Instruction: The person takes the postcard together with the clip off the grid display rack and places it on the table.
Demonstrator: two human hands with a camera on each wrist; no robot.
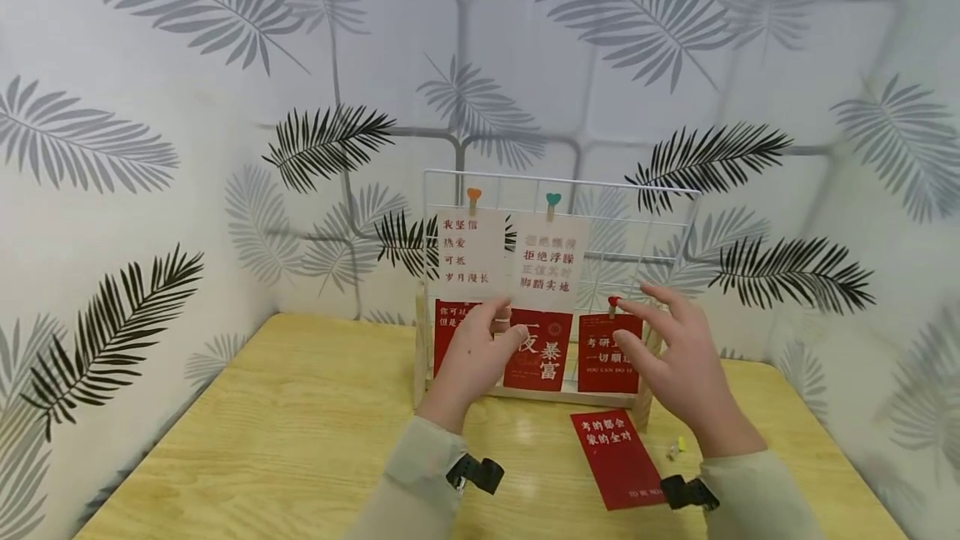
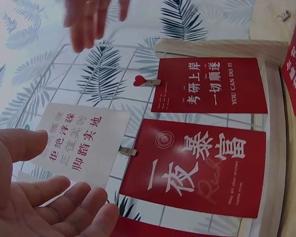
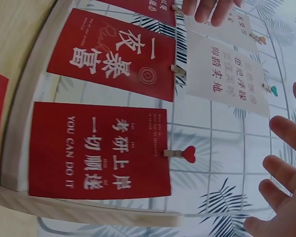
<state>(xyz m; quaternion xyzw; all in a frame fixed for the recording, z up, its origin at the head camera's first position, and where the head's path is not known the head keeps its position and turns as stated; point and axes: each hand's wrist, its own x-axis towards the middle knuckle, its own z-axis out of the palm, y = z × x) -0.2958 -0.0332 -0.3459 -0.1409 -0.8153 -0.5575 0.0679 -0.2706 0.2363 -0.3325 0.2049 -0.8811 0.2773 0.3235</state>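
wooden table: grid rack, red card, clip.

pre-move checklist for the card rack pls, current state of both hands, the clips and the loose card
1. Left hand free: ok. Fingers relaxed in front of the rack's lower row, holding nothing.
2. Right hand free: ok. Fingers spread near the red heart clip, not gripping it.
3. Lower right red card clipped to the wire grid: ok. The heart clip holds its top edge.
4. Middle red card clipped: ok. A wooden clip sits on its top edge.
5. Loose red card on the table: not ok, it lies flat in front of the rack, unclipped.
6. Spare clip for it: cannot tell. A small yellowish item lies beside that card, too small to identify.
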